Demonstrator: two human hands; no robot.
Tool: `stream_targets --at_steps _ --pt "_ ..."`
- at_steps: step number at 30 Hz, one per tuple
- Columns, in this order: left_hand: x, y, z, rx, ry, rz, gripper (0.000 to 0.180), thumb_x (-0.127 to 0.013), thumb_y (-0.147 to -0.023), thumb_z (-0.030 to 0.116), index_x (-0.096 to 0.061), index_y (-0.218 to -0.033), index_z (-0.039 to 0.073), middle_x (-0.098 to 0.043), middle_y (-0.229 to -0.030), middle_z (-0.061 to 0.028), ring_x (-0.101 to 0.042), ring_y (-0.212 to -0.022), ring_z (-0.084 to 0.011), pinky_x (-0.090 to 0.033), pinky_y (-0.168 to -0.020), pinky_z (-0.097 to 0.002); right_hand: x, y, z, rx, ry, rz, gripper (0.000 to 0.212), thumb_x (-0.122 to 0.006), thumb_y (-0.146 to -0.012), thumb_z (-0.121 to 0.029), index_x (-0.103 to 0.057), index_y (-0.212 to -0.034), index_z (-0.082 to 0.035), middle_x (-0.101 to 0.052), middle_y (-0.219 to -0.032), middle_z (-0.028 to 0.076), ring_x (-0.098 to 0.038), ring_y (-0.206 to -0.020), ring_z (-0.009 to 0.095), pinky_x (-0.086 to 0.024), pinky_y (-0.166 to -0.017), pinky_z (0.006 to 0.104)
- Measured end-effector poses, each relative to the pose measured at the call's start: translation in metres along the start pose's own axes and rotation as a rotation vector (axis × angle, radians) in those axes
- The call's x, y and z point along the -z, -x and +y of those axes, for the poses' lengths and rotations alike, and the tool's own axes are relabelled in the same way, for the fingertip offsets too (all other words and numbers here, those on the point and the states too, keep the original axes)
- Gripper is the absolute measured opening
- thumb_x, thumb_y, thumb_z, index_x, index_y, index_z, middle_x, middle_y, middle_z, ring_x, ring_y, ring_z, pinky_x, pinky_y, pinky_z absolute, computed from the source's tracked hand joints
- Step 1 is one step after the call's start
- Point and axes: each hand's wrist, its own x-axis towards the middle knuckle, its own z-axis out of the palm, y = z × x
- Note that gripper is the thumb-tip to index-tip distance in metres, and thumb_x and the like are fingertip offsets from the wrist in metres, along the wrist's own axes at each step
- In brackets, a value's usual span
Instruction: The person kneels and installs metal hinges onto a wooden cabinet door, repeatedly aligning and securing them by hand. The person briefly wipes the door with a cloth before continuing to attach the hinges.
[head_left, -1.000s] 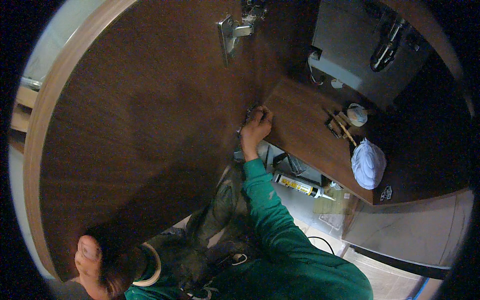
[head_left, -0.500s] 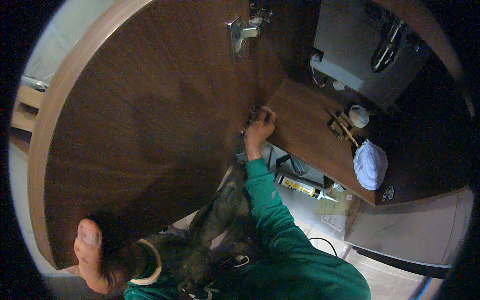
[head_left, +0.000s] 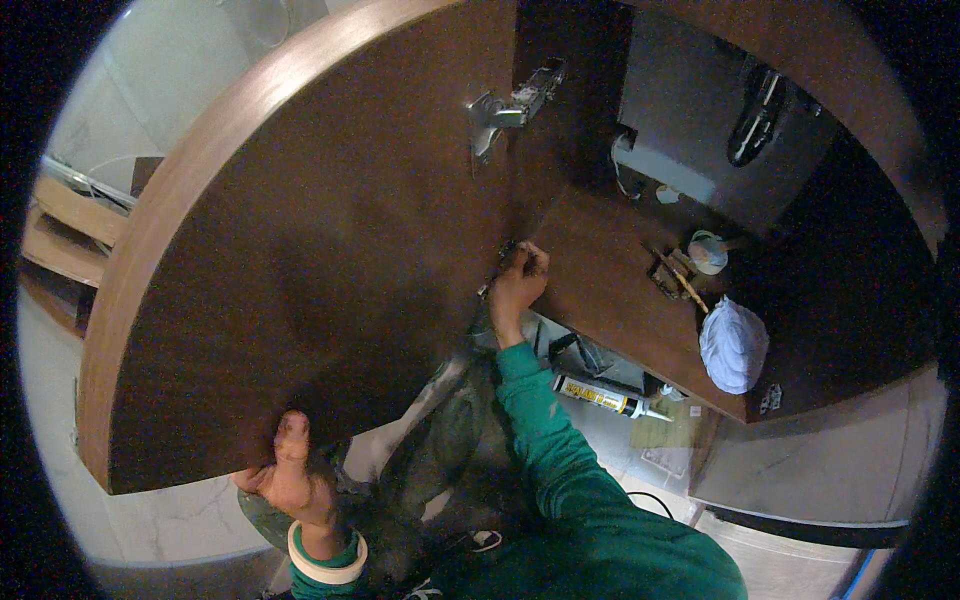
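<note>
A dark brown wooden cabinet door (head_left: 270, 250) stands swung out on the left, its upper metal hinge (head_left: 485, 125) showing. My left hand (head_left: 300, 480) grips the door's lower edge, thumb on the face and fingers curled underneath. Around that wrist sits a pale ring (head_left: 355, 568) like a tape roll. At the cabinet's inner corner, my right hand (head_left: 515, 297) is closed at the lower hinge (head_left: 508, 250); its fingers hide most of that hinge, and whether they hold a small part too is hidden.
On the cabinet floor (head_left: 610, 250) lie a white cloth bundle (head_left: 734, 345), a wooden-handled brush (head_left: 685, 280), a small tub (head_left: 708, 252) and a loose hinge piece (head_left: 770, 398). A sealant cartridge (head_left: 605, 396) lies below its front edge. A chrome drain pipe (head_left: 755, 118) hangs inside.
My left hand has moved right along the door's lower edge, and its wrist shows more. The right hand stays at the lower hinge. The whole view has shifted slightly.
</note>
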Motion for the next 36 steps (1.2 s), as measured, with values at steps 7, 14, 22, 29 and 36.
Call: stream_targets --at_steps 7,14,22,29,36 --pt "0.0 -0.009 -0.004 -0.285 -0.454 -0.059 0.024 -0.06 -0.079 0.005 -0.064 -0.103 0.0 -0.064 -0.101 -0.0137 -0.059 -0.088 -0.0208 -0.041 -0.087 -0.0348 0.001 -0.003 0.007 0.09 0.111 -0.022 0.011 -0.055 -0.091 -0.011 -0.057 -0.089 0.0 -0.059 -0.081 0.005 -0.055 -0.077 0.016 -0.045 -0.072 0.0303" --pt "-0.017 -0.01 -0.001 -0.15 0.06 0.163 0.02 -0.066 -0.074 -0.01 -0.065 -0.092 -0.003 -0.065 -0.097 -0.0163 -0.062 -0.078 -0.0219 -0.052 -0.078 -0.0381 0.002 -0.003 0.009 0.058 0.086 -0.035 0.012 -0.055 -0.091 -0.012 -0.059 -0.088 -0.002 -0.06 -0.081 0.005 -0.055 -0.074 0.013 -0.045 -0.068 0.0278" --pt "-0.015 -0.012 0.005 -0.018 -0.235 0.134 0.032 -0.06 -0.077 0.015 -0.065 -0.103 -0.002 -0.064 -0.108 -0.0197 -0.062 -0.092 -0.0267 -0.041 -0.086 -0.0371 0.006 -0.01 0.006 0.034 -0.072 -0.104 0.017 -0.056 -0.092 -0.016 -0.06 -0.087 0.0 -0.061 -0.083 0.004 -0.055 -0.077 0.015 -0.045 -0.071 0.0292" --pt "-0.015 -0.017 0.009 -0.296 -0.311 0.077 0.033 -0.059 -0.08 0.017 -0.067 -0.106 -0.002 -0.064 -0.109 -0.0224 -0.064 -0.089 -0.028 -0.045 -0.084 -0.0359 -0.001 -0.007 0.014 0.001 -0.111 -0.037 0.018 -0.056 -0.092 -0.017 -0.06 -0.087 -0.001 -0.061 -0.084 0.004 -0.055 -0.078 0.015 -0.046 -0.069 0.0291" --pt "-0.014 -0.017 0.022 -0.47 -0.771 0.056 0.027 -0.062 -0.08 0.006 -0.067 -0.105 -0.002 -0.067 -0.099 -0.0197 -0.063 -0.084 -0.0237 -0.05 -0.078 -0.0369 0.0 -0.005 0.017 -0.13 -0.096 -0.09 0.011 -0.053 -0.093 -0.014 -0.055 -0.09 -0.003 -0.058 -0.086 0.006 -0.054 -0.08 0.014 -0.046 -0.065 0.0278"
